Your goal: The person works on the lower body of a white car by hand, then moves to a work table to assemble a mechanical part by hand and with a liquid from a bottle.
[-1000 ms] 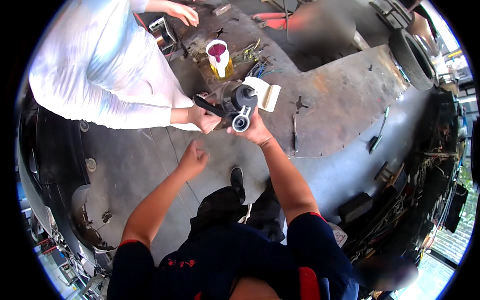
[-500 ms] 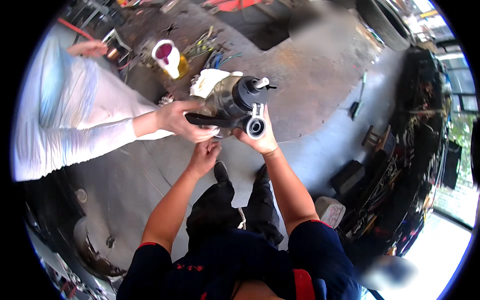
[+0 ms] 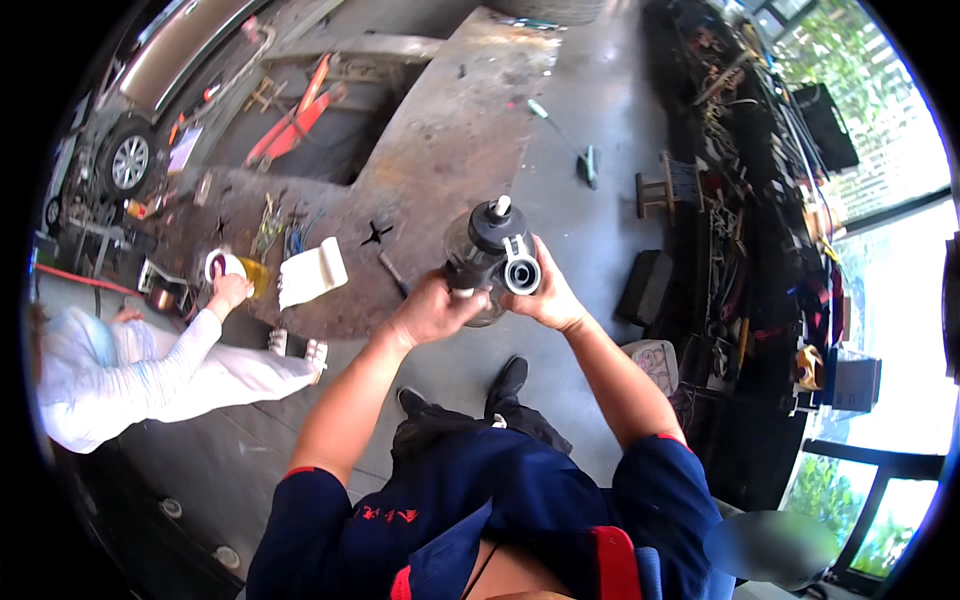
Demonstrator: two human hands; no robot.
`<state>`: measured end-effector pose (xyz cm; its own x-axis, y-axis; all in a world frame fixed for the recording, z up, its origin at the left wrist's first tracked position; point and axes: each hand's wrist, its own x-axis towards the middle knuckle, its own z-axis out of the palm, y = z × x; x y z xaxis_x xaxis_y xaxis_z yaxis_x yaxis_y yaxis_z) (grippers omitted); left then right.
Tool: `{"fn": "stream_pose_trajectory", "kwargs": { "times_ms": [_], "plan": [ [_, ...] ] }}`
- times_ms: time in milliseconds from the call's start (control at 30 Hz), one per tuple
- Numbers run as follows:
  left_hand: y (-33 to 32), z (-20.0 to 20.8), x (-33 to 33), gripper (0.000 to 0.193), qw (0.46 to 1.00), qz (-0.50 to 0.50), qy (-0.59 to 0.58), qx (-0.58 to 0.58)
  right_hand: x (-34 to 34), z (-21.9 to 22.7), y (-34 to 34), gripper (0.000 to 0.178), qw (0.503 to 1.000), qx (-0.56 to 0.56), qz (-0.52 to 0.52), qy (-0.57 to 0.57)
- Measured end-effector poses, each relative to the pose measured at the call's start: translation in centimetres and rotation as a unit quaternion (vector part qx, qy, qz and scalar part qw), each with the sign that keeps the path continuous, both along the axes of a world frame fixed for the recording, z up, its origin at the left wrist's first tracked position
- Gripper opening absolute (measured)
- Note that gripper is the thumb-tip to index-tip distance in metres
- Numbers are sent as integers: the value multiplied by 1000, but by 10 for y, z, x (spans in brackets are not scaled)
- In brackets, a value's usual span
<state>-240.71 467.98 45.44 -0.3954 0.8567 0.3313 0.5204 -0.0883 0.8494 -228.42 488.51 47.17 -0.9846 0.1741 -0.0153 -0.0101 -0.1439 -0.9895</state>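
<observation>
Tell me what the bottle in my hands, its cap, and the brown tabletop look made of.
Bottle: probably clear plastic, glossy; see-through, so glass stays possible.
Cap: likely black plastic, satin, judging by its even, moulded-looking surface.
Tabletop: seemingly bare metal, dull, with rust-brown patches.

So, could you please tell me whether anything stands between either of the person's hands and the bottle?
Nothing visible does: the left hand and right hand are both on the bottle, one at each side.
</observation>
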Motion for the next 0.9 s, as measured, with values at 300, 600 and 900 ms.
{"fn": "stream_pose_trajectory", "kwargs": {
  "times_ms": [300,600,900],
  "plan": [
    [174,32,103,20,989,-9,-149,-17,82,166,203,109,949,231,18,-216],
    [285,37,106,18,997,-22,-60,38,75,149,270,74,845,491,-64,-202],
    [361,30,45,33,933,-200,-298,-19,63,175,370,94,841,531,107,5]
  ]
}}
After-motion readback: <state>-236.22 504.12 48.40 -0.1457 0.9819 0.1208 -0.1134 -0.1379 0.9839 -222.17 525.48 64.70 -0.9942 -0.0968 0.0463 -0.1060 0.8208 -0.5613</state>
